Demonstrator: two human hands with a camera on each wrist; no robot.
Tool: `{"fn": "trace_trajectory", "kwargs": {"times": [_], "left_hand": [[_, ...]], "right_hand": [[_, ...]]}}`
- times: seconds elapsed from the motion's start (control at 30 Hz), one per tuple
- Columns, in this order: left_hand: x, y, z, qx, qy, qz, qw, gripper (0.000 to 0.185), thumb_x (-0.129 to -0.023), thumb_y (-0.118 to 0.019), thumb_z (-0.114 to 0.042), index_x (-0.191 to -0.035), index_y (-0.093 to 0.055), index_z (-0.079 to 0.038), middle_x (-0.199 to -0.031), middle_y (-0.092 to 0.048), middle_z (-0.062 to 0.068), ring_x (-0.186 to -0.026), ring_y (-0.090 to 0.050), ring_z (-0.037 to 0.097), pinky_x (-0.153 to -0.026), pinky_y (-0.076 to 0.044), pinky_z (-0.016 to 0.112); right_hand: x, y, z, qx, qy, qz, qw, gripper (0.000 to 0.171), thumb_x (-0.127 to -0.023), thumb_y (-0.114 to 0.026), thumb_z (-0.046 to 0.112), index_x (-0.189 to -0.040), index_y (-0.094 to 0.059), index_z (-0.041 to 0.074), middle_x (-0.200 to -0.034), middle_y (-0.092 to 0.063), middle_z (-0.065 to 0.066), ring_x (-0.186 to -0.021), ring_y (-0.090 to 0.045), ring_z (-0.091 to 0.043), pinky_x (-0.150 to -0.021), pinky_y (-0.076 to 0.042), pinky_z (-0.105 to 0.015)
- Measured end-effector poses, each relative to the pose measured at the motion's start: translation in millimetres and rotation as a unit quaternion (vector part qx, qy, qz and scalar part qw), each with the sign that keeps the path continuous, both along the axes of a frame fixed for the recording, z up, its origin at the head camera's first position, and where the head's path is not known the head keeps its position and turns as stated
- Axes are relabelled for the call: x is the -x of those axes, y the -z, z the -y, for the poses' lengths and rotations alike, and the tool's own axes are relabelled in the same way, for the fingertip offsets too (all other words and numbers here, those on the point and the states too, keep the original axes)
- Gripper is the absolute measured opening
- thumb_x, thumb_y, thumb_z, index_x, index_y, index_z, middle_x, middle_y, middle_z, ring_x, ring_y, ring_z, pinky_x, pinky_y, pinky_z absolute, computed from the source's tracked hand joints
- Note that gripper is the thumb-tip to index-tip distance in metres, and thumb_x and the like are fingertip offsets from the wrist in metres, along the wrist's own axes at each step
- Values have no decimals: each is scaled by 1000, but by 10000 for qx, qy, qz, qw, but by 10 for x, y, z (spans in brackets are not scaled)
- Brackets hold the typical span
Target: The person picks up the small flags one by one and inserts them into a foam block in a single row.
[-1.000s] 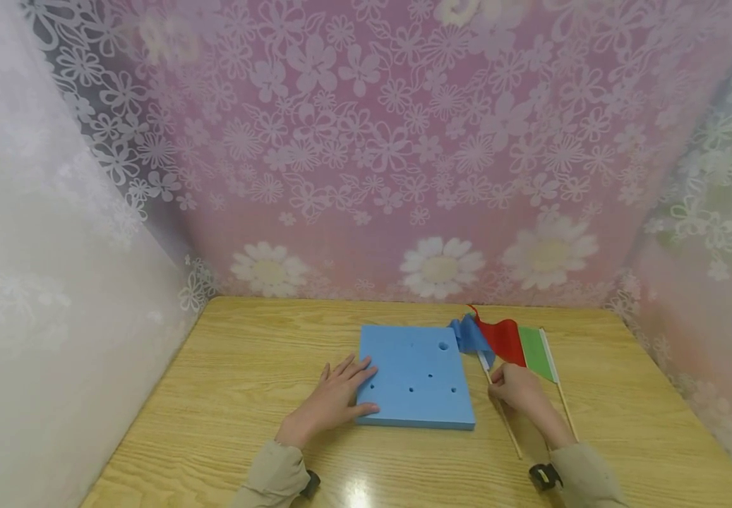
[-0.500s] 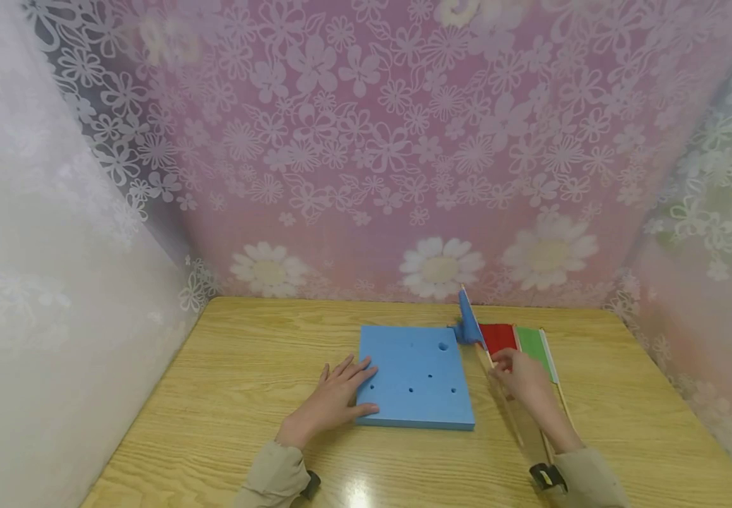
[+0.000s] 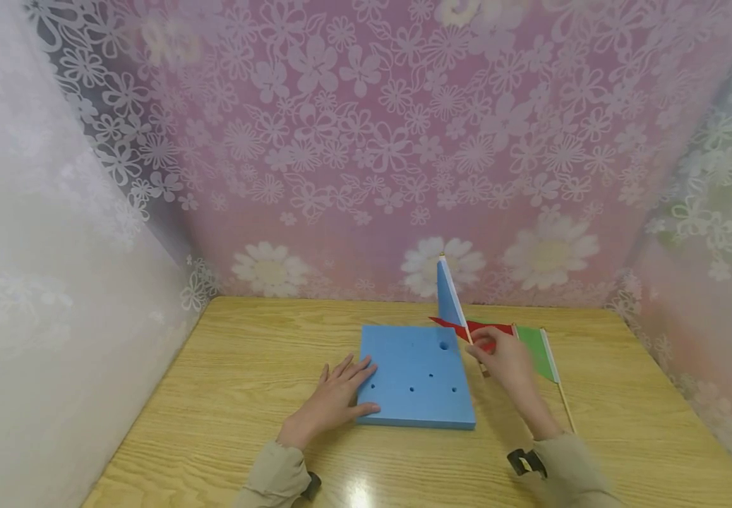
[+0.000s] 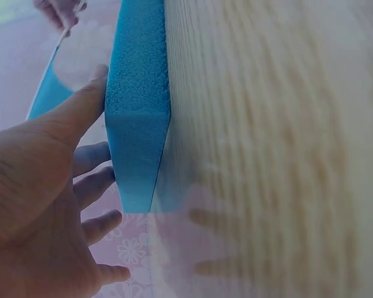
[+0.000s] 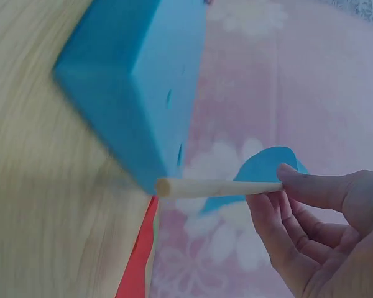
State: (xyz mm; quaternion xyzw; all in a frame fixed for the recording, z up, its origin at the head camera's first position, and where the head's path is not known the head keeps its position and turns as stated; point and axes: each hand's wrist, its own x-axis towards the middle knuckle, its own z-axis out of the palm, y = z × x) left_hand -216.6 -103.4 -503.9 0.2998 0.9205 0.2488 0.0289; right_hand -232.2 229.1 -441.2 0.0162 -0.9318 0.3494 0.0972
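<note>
My left hand [image 3: 327, 406] rests with spread fingers on the left edge of a blue foam board [image 3: 397, 360] that lies flat and has several holes. In the left wrist view, the thumb and fingers lie along the thick board [image 4: 137, 74]. Between thumb and fingers, my right hand [image 3: 508, 367] pinches the wooden stick of a small blue flag [image 3: 448, 296], raised and tilted by the board's far right corner. The right wrist view shows the bare stick end [image 5: 205, 188] pointing toward the board, with the blue cloth [image 5: 267, 164] behind it.
A red flag [image 3: 495, 328] lies behind and under my right hand, partly hidden. Right of it is a green flag [image 3: 534, 346] on a wooden stick. The wooden table [image 3: 245, 353] ends at a flowered pink backdrop [image 3: 340, 212], with pale walls on both sides.
My right hand has lifted the blue flag from the table and carried it up and left toward the board. The red flag's cloth has shifted. My left hand has stayed still.
</note>
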Motion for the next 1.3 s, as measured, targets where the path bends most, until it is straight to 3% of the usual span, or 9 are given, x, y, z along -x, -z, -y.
{"fn": "trace_trajectory", "kwargs": {"times": [0.37, 0.63, 0.8, 1.13, 1.3], "left_hand": [[-1, 16, 32, 4, -100, 36, 9999, 77, -96, -66, -48, -159, -37, -13, -166, -28, 7, -154, -16, 39, -117, -11, 73], [0, 23, 20, 184, -89, -1, 9998, 77, -98, -60, -52, -160, -35, -13, -167, -25, 7, -154, -14, 41, -115, -12, 75], [-3, 35, 13, 402, -65, -59, 9992, 76, -101, -56, -52, -160, -32, -12, -168, -24, 8, -154, -13, 41, -115, -13, 76], [-5, 6, 0, 481, -98, 4, 9988, 76, -101, -55, -52, -161, -30, -13, -168, -23, 6, -155, -14, 39, -116, -13, 74], [5, 7, 8, 510, -107, -44, 9986, 75, -101, -56, -52, -161, -32, -12, -168, -24, 6, -154, -15, 39, -116, -14, 74]], "right_hand": [[121, -54, 693, 1289, -289, -449, 9902, 29, -90, -78, 11, -116, -71, 0, -96, -72, -16, -77, -73, -29, -54, -61, -32], [161, -14, 1168, 1996, -658, -1006, 9725, 27, -90, -79, 12, -113, -71, 3, -96, -72, -13, -80, -73, -30, -56, -60, -28], [195, 47, 1394, 2425, -1017, -1303, 9559, 23, -91, -78, 11, -112, -70, 6, -97, -70, -12, -81, -72, -31, -57, -61, -29], [201, 184, 1608, 2709, -1153, -1472, 9443, 19, -90, -78, 11, -108, -70, 13, -96, -70, -5, -81, -70, -23, -61, -63, -40], [190, 219, 1629, 2668, -1245, -1560, 9428, 19, -91, -77, 9, -109, -69, 9, -97, -70, -6, -81, -70, -25, -61, -63, -38]]}}
